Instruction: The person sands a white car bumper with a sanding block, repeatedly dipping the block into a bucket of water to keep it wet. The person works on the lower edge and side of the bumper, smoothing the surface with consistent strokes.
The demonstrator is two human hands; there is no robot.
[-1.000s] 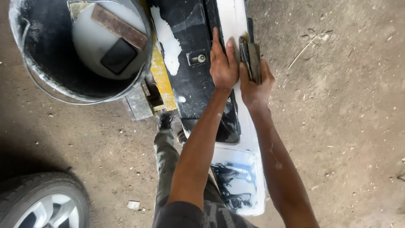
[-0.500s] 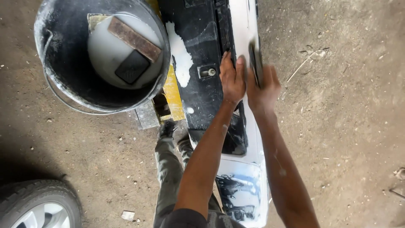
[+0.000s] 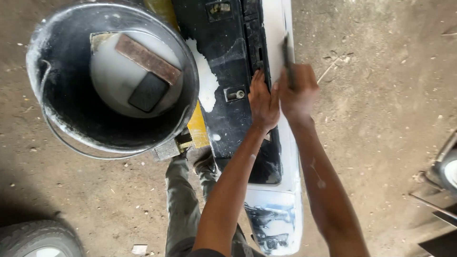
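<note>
both hands have slid further up the white bumper (image 3: 285, 200); right hand (image 3: 297, 93) grasps a dark sanding block (image 3: 287, 59), left hand (image 3: 263, 102) rests flat, fingers released.

A dusty dirt floor (image 3: 381, 119) is seen, on which a bucket (image 3: 62, 119), a bumper (image 3: 281, 219) and a tyre (image 3: 38, 240) are rested.

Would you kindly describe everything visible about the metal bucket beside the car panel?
The bucket is round, dark grey metal, smeared with whitish residue along its rim and inner wall. A thin wire handle hangs down at its lower left side. It stands upright on the dirt floor, holding pale, milky water in which a brown rectangular block and a dark square pad lie. Neither hand touches it.
</note>
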